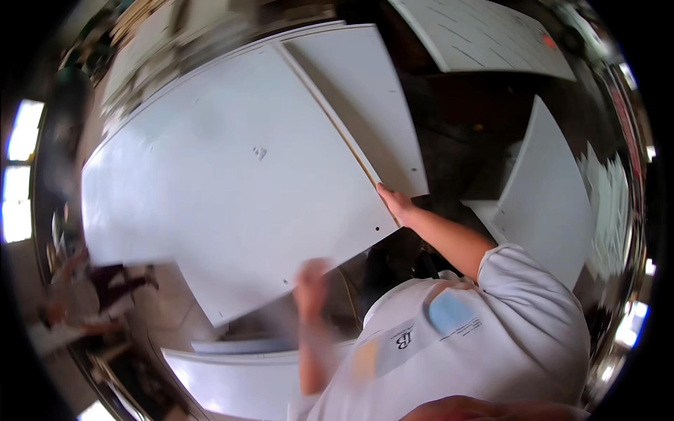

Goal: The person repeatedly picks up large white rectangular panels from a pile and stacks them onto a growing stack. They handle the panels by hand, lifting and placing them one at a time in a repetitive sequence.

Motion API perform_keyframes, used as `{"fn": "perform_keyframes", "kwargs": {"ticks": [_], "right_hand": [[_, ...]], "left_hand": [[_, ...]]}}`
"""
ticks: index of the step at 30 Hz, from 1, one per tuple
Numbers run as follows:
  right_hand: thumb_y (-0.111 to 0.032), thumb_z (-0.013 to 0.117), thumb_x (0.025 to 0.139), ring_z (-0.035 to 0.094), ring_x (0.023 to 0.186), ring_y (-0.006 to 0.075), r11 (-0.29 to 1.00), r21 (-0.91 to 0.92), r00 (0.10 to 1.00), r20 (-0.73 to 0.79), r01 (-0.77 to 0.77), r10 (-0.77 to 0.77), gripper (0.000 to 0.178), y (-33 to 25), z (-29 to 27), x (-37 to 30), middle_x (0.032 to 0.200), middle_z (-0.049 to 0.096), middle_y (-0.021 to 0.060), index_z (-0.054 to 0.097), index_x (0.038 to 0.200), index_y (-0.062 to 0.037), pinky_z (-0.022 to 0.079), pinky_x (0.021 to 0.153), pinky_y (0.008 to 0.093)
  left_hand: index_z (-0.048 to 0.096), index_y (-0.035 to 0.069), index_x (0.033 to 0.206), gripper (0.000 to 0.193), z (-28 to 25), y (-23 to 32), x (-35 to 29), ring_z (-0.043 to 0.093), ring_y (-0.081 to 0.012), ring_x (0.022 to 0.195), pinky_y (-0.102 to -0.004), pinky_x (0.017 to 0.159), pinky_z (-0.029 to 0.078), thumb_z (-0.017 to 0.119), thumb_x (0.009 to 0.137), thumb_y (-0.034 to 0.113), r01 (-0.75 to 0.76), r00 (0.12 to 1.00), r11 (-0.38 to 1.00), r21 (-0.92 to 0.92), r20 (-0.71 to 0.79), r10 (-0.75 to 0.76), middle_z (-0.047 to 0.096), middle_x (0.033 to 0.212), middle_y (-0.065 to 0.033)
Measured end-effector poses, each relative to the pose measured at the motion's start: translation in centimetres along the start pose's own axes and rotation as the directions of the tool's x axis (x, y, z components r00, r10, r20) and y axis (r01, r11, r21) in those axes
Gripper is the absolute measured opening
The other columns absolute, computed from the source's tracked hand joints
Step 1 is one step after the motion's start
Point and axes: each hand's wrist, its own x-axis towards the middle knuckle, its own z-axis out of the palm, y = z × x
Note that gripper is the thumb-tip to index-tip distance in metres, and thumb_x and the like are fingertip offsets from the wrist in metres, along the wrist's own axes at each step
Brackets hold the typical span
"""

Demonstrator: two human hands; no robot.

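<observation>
A large white panel lies flat in front of me, with small dark holes near its near edge and a yellowish-brown strip along its right edge. At that right edge, close to the near corner, my right hand grips the panel, its fingers along the edge. My left hand is smeared by motion at the near edge, close to one of the holes; its fingers cannot be made out. Beneath the large panel, a second white panel sticks out to the right.
More white panels stand or lie around: one marked with dark lines at far right, an upright one at right, and another near my left arm. Stacked boards are at far left. Another person is at left.
</observation>
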Motion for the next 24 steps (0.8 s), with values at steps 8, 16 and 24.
{"fn": "perform_keyframes", "kwargs": {"ticks": [8,16,24], "right_hand": [[-0.054,0.046,0.095,0.064,0.087,0.0183,0.998,-0.054,0.996,-0.086,-0.026,0.022,0.058,2.0,-22.1,-3.8,0.096,0.068,0.0113,0.068,0.105,-0.0003,0.050,0.078,0.0329],[-0.060,0.041,0.091,0.064,0.088,0.0295,0.893,-0.449,0.893,-0.404,-0.003,-0.200,0.063,11.2,-34.3,-10.8,0.086,0.068,0.0150,0.069,0.095,-0.0033,0.047,0.078,0.0390],[-0.062,0.043,0.089,0.063,0.073,0.0307,0.949,-0.278,0.691,-0.715,-0.146,-0.104,0.065,19.7,-43.3,-23.9,0.074,0.064,0.0166,0.066,0.087,-0.0016,0.046,0.071,0.0428]], "left_hand": [[0.052,-0.005,0.124,0.066,-7.8,-19.0,-12.6,0.050,-0.0325,0.117,-0.0422,0.100,0.038,0.049,0.094,0.053,0.848,0.485,0.524,-0.073,-0.293,-0.824,0.055,0.126,-0.0190],[0.056,-0.001,0.123,0.051,-0.3,-10.2,-15.0,0.058,-0.0228,0.094,-0.0368,0.081,0.049,0.044,0.099,0.042,0.469,0.553,0.385,-0.795,-0.076,-0.830,0.061,0.108,-0.0073],[0.059,-0.002,0.116,0.049,5.7,-2.2,-9.7,0.059,-0.0240,0.093,-0.0384,0.077,0.050,0.051,0.095,0.041,0.542,0.739,0.593,-0.595,0.002,-0.674,0.061,0.105,-0.0093]]}}
